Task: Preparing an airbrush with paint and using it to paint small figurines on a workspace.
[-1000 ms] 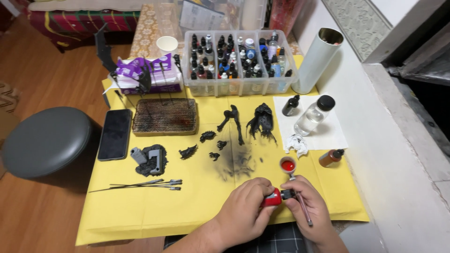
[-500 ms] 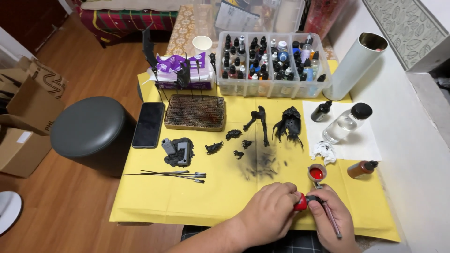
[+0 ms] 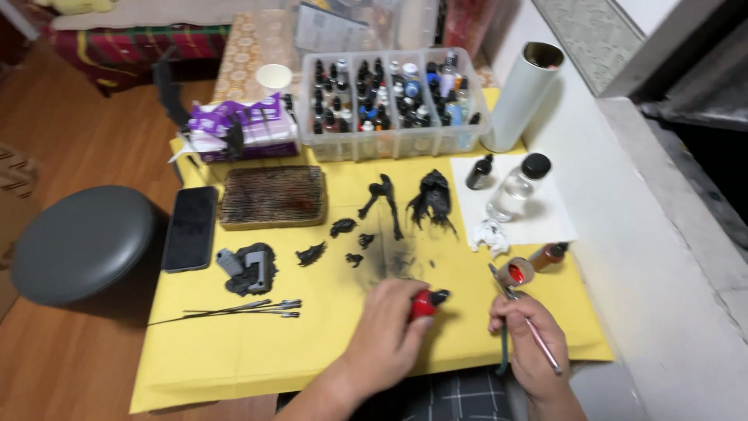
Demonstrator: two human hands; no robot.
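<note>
My left hand [image 3: 382,335] holds a small red bottle with a black tip [image 3: 425,302] low over the yellow sheet [image 3: 234,359]. My right hand [image 3: 530,343] grips an airbrush [image 3: 520,300] whose open cup [image 3: 515,272] holds red paint. The two hands are a short way apart. Several black model parts [image 3: 389,206] lie on a sooty patch of the sheet just beyond my left hand.
At the back stand a clear bin of paint bottles [image 3: 393,101], a white tube [image 3: 523,93] and a purple tissue pack [image 3: 245,132]. A glass bottle [image 3: 516,187], a dropper bottle [image 3: 479,171] and a brown bottle [image 3: 549,255] stand on the right. A phone [image 3: 189,228], brown pad [image 3: 273,196], thin tools [image 3: 249,309] and grey stool [image 3: 82,242] are on the left.
My hands were together at the red bottle and have drawn apart; the right hand with the airbrush moved right. The view also shifted slightly.
</note>
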